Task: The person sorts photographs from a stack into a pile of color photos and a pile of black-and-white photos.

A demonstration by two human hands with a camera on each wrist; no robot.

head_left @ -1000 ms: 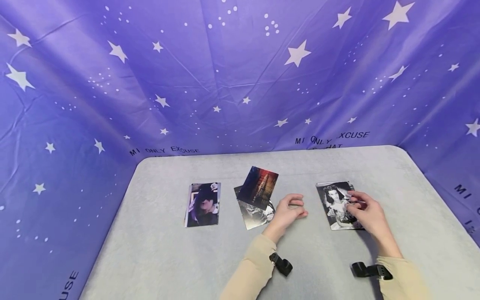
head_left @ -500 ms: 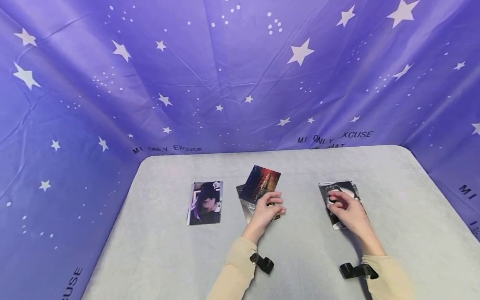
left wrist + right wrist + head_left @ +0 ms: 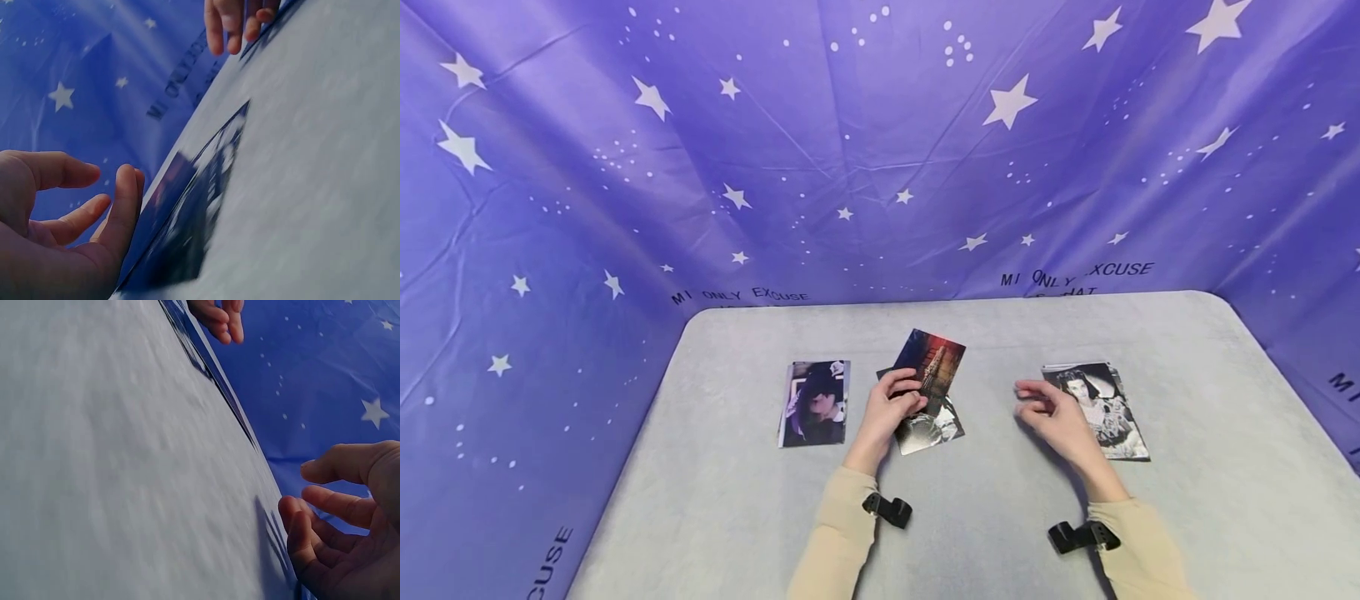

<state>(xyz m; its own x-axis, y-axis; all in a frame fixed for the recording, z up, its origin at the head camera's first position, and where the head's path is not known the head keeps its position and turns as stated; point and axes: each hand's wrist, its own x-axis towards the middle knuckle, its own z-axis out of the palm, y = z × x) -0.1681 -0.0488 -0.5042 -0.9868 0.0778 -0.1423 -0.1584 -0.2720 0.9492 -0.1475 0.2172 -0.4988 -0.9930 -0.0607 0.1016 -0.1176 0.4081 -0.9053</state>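
Observation:
In the head view my left hand (image 3: 889,410) hovers over the left side of two overlapping photo cards. The upper one is a dark red-and-blue card (image 3: 942,367); under it lies a black-and-white card (image 3: 928,429), partly covered. In the left wrist view the thumb of that hand (image 3: 75,225) stands apart from the loosely bent fingers, with nothing between them. My right hand (image 3: 1060,421) is at the left edge of a pile topped by a black-and-white portrait card (image 3: 1112,421), overlapping it. Its relaxed fingers hold nothing in the right wrist view.
A second pile, topped by a purple-toned photo card (image 3: 816,404), lies to the left on the grey table (image 3: 700,500). A purple star-printed cloth (image 3: 865,150) hangs behind and beside the table. Black straps (image 3: 891,508) sit on both wrists.
Both hands have moved left: the left from right of the middle cards to over them, the right from over the right pile to its left edge. The cards appear unmoved; the view shifts slightly.

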